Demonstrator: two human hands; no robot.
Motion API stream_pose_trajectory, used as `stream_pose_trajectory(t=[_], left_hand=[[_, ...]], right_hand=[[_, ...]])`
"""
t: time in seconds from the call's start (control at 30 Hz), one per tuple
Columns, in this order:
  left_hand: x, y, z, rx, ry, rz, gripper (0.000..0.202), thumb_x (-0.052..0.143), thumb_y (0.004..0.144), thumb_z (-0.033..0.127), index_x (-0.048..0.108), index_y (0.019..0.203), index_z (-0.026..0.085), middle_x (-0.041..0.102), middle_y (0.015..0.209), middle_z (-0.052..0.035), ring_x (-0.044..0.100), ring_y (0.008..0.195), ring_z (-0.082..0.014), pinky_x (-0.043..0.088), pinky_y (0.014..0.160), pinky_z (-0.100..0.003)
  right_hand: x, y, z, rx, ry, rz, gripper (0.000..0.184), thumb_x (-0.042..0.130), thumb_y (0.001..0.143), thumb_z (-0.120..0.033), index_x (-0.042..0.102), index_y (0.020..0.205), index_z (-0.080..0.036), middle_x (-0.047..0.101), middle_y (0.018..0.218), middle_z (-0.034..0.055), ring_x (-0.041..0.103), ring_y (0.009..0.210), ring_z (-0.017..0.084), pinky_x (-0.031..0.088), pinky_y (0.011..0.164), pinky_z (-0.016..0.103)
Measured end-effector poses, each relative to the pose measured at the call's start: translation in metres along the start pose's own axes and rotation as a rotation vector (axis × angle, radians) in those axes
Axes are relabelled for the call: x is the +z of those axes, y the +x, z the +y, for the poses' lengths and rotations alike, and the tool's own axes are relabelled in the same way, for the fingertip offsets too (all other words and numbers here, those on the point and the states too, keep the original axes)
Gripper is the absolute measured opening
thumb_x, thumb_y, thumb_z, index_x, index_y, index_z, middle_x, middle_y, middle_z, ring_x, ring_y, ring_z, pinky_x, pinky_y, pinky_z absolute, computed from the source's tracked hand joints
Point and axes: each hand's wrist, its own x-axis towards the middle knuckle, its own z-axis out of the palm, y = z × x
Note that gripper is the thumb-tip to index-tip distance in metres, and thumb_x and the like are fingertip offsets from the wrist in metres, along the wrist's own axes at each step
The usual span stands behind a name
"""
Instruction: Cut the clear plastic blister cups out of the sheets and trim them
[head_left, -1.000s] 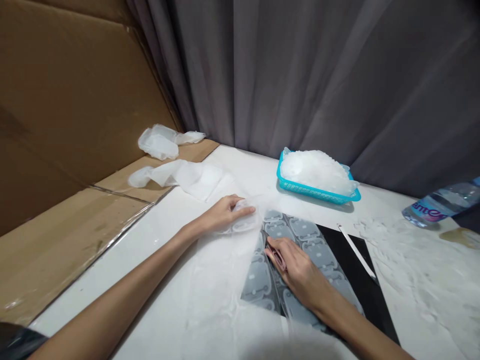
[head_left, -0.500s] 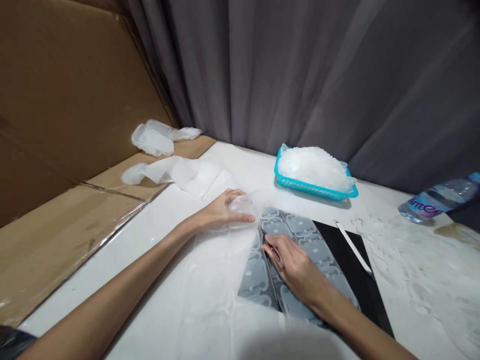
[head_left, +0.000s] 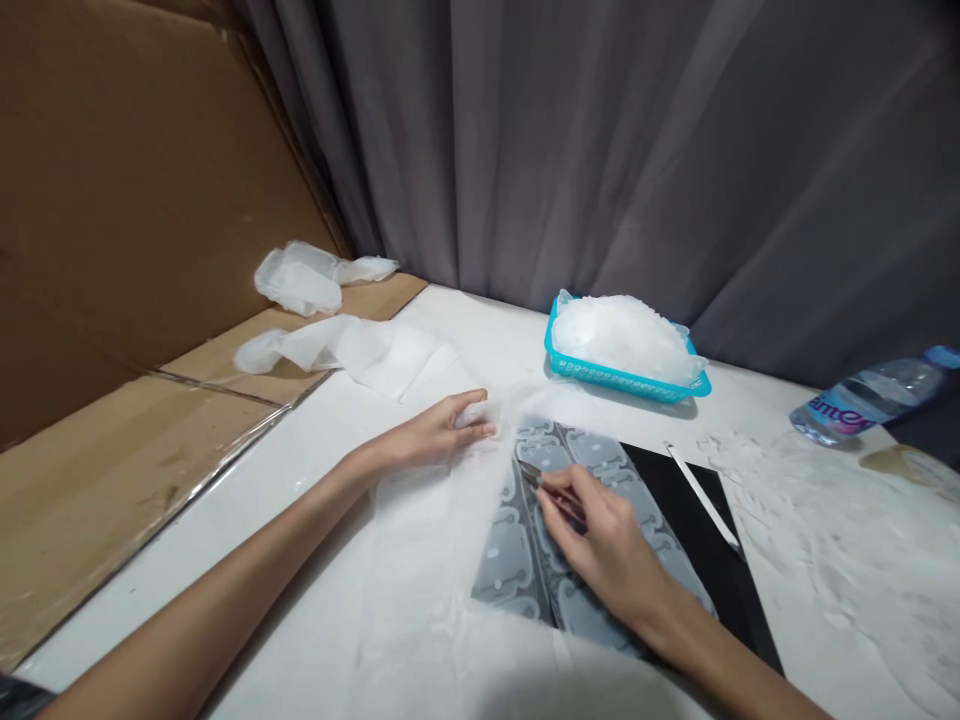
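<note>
My left hand (head_left: 439, 430) is closed on a crumpled piece of translucent white film (head_left: 480, 415), thumb and fingers on either side of it. The film trails down over the white tabletop. My right hand (head_left: 592, 530) grips a pair of tweezers (head_left: 559, 492) with pinkish handles and a dark metal tip. Their tip points to the upper left, over a sheet of grey translucent rounded pieces (head_left: 630, 490) laid out in rows. Beneath that sheet lies a black board (head_left: 690, 500). My right wrist hides part of both.
A turquoise basket (head_left: 637, 382) heaped with white material stands at the back. A thin white strip (head_left: 701, 495) rests on the black board. A water bottle (head_left: 862, 400) lies tilted at right. More film (head_left: 360, 350) lies at left near cardboard (head_left: 150, 460).
My left hand has shifted slightly left with the film. The tweezers have turned so their metal tip now shows, and my right hand has moved a little to the right.
</note>
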Motion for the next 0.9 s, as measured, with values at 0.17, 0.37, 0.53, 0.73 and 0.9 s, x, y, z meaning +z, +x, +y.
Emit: stream_pose_trajectory(t=[0.17, 0.37, 0.53, 0.73, 0.9], left_hand=[[0.004, -0.005, 0.0, -0.052, -0.028, -0.059, 0.045, 0.066, 0.092, 0.058, 0.049, 0.108, 0.02, 0.06, 0.086, -0.0008, 0.057, 0.072, -0.0159, 0.046, 0.06, -0.024], [0.003, -0.01, 0.013, -0.128, -0.057, -0.065, 0.057, 0.084, 0.077, 0.053, 0.057, 0.115, 0.021, 0.066, 0.103, -0.0047, 0.064, 0.087, -0.0229, 0.049, 0.066, -0.028], [0.003, -0.011, 0.019, -0.08, -0.16, -0.092, 0.055, 0.084, 0.079, 0.048, 0.058, 0.119, 0.021, 0.067, 0.115, -0.0077, 0.065, 0.103, -0.0284, 0.051, 0.079, -0.033], [0.003, -0.014, 0.028, -0.022, -0.108, -0.077, 0.055, 0.084, 0.081, 0.045, 0.059, 0.123, 0.02, 0.064, 0.117, -0.0083, 0.062, 0.108, -0.0285, 0.049, 0.086, -0.033], [0.002, -0.014, 0.032, -0.015, -0.076, -0.073, 0.053, 0.083, 0.081, 0.045, 0.058, 0.122, 0.022, 0.064, 0.112, -0.0054, 0.062, 0.1, -0.0243, 0.048, 0.078, -0.03]], right_hand=[[-0.014, 0.011, 0.008, 0.361, 0.254, 0.016, 0.012, 0.061, 0.097, -0.029, 0.053, 0.102, -0.021, 0.065, 0.077, -0.0005, 0.066, 0.06, 0.015, 0.055, 0.056, 0.026], [-0.009, 0.012, -0.005, 0.724, 0.662, -0.112, 0.043, 0.069, 0.089, -0.057, 0.064, 0.104, -0.016, 0.045, 0.066, -0.0064, 0.037, 0.048, 0.008, 0.027, 0.041, 0.019], [-0.009, 0.013, -0.028, 0.975, 0.844, -0.215, 0.065, 0.069, 0.077, -0.079, 0.066, 0.095, -0.016, 0.038, 0.065, -0.0085, 0.021, 0.046, 0.004, 0.018, 0.039, 0.019], [-0.004, 0.014, -0.032, 0.968, 0.818, -0.23, 0.075, 0.06, 0.074, -0.09, 0.063, 0.074, -0.015, 0.038, 0.054, -0.0081, 0.02, 0.043, 0.004, 0.014, 0.04, 0.02], [0.003, 0.015, -0.03, 1.016, 0.859, -0.131, 0.072, 0.064, 0.071, -0.088, 0.062, 0.076, -0.016, 0.04, 0.057, -0.0084, 0.02, 0.044, 0.004, 0.015, 0.039, 0.02]])
